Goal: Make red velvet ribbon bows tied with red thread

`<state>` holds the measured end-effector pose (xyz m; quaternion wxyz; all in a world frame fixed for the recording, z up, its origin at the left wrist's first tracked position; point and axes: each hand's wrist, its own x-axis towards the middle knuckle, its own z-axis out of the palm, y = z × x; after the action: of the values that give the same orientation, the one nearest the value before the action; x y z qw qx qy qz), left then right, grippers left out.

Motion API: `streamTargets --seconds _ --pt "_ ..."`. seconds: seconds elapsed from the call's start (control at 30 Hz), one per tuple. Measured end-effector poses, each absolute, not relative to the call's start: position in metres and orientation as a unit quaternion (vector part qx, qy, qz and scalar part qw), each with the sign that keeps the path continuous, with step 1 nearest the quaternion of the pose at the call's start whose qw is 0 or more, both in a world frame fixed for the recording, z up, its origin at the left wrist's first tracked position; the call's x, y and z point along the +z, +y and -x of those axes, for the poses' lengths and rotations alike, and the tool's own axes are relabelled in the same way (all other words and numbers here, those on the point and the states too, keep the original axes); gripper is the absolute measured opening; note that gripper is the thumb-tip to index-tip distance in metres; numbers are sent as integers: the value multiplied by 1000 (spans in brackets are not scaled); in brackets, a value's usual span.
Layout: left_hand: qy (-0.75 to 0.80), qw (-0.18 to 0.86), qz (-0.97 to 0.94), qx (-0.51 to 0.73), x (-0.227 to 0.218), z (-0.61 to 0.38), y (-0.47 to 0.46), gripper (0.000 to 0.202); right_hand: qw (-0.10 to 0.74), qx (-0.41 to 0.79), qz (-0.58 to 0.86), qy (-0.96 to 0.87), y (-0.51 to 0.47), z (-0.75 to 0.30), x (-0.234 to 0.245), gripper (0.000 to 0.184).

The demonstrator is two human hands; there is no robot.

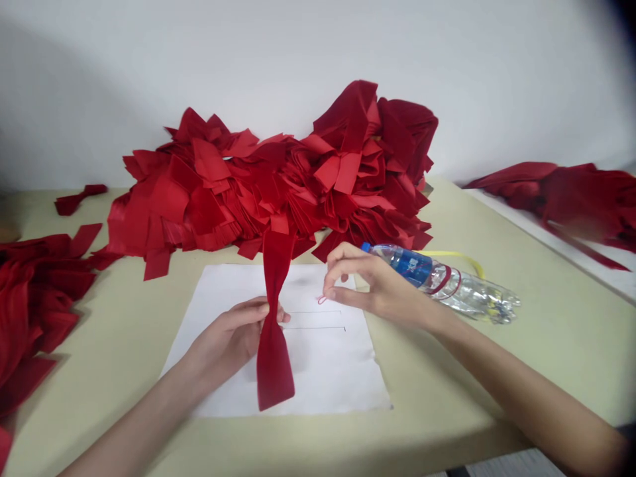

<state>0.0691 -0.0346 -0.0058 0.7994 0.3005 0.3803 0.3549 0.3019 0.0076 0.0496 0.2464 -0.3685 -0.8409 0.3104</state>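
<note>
Left hand (242, 331) is pinching a dark-red velvety fabric strip (276, 374) at its narrowed waist over the white paper sheet (332, 377), a grip suited to keeping it gathered. Farther right, right hand (365, 281) is gripping a small pink loop (321, 300), possibly elastic, leaving it exposed.

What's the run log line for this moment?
left hand: pinching red ribbon at its narrow middle | right hand: holding small pink loop | below: lined white paper

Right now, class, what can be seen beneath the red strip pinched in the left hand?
A white sheet with two thin ruled lines. The red strip and left hand cover part of it, so whether the lines continue there cannot be seen.
</note>
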Motion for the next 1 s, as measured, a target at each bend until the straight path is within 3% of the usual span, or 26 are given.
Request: streamTargets --seconds 0.33,1.0 --pt "353 828 -292 324 -9 -68 -35 18 225 333 368 -839 0 -272 28 12" --pt "410 793 -267 363 -2 -74 -38 19 227 511 406 -722 -4 -263 12 4"
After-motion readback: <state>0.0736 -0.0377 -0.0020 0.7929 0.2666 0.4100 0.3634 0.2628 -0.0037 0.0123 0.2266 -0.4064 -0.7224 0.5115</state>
